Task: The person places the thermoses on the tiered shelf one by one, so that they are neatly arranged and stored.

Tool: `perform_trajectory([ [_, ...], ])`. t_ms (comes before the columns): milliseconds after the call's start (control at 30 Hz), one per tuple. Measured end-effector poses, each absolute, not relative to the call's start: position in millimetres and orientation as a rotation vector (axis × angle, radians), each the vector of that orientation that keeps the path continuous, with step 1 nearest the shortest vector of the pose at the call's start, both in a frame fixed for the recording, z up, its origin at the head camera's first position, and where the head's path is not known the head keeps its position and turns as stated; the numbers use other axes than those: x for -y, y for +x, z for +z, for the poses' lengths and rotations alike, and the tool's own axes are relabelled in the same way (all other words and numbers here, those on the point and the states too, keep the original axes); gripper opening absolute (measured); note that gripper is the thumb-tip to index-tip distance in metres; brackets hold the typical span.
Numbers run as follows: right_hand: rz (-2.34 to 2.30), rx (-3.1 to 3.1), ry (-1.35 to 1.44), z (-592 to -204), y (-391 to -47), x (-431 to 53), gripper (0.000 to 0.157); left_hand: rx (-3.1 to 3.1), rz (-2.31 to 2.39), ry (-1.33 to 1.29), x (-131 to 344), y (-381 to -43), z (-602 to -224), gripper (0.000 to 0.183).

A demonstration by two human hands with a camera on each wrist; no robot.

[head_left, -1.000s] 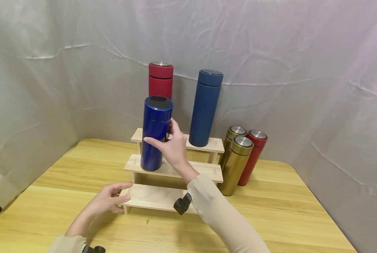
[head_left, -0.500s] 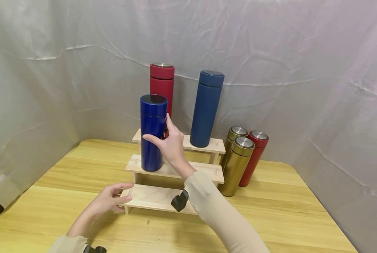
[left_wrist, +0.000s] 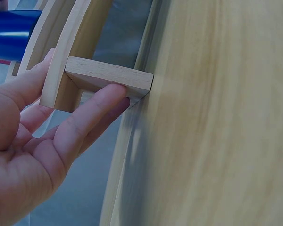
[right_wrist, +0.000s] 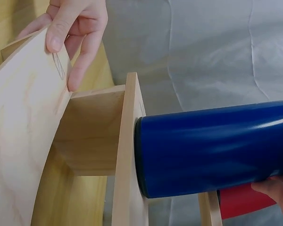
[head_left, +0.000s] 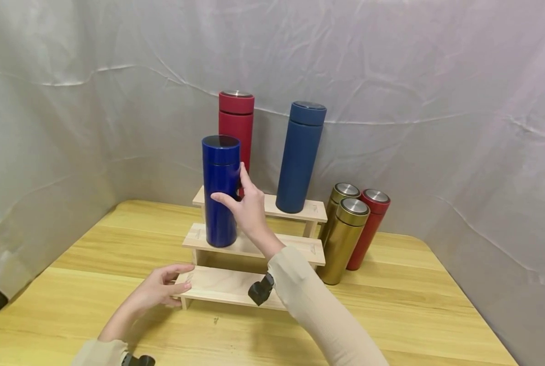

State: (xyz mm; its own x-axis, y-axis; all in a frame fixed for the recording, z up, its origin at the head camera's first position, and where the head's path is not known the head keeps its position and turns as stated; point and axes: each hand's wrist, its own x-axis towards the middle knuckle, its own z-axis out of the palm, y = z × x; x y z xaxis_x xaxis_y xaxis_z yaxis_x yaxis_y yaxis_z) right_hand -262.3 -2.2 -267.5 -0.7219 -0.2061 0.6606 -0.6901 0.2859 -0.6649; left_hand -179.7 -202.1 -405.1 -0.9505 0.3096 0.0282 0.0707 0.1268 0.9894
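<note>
My right hand [head_left: 252, 209] grips a glossy dark blue thermos flask [head_left: 221, 178] with thumb and fingers around its side. The flask stands upright near the left end of the middle step of a pale wooden three-step stand [head_left: 222, 283]; the right wrist view shows its base against the board. At the left end of the lowest step, my left hand [head_left: 155, 290] holds the stand, thumb on the board's top. In the left wrist view, its fingers [left_wrist: 92, 110] lie against the stand's leg. A red flask [head_left: 237, 119] stands on the top step, partly hidden behind the blue one.
A matte blue flask [head_left: 301, 157] stands at the right of the top step. Beside the stand on the right, two gold flasks [head_left: 344, 244] and another red flask [head_left: 368, 231] stand close together on the wooden table [head_left: 414, 310]. Grey cloth [head_left: 414, 76] hangs behind.
The blue flask, tilted a second ago, has come upright and shifted slightly left on the middle step, my right hand moving with it. My left hand stays at the lowest step.
</note>
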Motion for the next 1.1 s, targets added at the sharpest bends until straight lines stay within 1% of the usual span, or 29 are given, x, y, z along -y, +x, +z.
perform_trajectory([
  [433, 1.375, 2.172, 0.814, -267, -262, -6, 0.085, -2.219, 1.919, 0.381, 201, -181, -406, 0.057],
  [733, 1.461, 2.151, 0.861, -265, -259, -15, 0.08, -2.25, 1.905, 0.377, 201, -180, -406, 0.057],
  [933, 1.498, 2.089, 0.854, -267, -258, -25, 0.071, -2.233, 1.908, 0.384, 201, -180, -406, 0.058],
  [1100, 1.49, 1.982, 0.869, -271, -256, -34, 0.06, -2.212, 1.917, 0.38, 202, -181, -408, 0.059],
])
